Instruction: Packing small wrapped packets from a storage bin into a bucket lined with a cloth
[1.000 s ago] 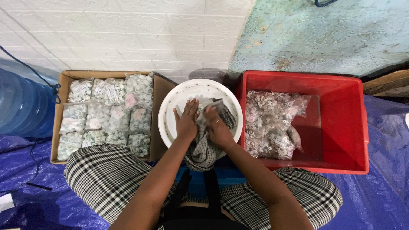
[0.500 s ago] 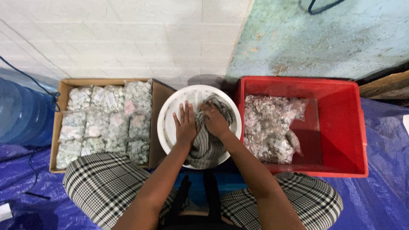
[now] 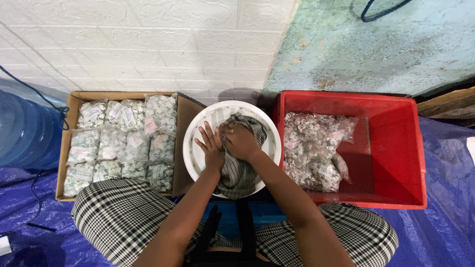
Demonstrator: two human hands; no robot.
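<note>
- Head view: the left hand (image 3: pixel 211 146) lies flat and open, fingers spread, palm down on the inner wall of the white bowl (image 3: pixel 198 148), its thumb side touching the checked cloth (image 3: pixel 241 170).
- The right hand (image 3: pixel 240 140) is curled shut on a bunched part of the cloth near the bowl's middle, knuckles up, wrist angled in from the lower right.
- The cloth fills the bowl's right half and drapes over its near rim.
- Both forearms reach forward from between the person's knees.
- A cardboard box (image 3: pixel 69 148) of packed bags touches the bowl's left edge; a red crate (image 3: pixel 396 148) with clear bags (image 3: pixel 314 148) stands just beside its right edge.
</note>
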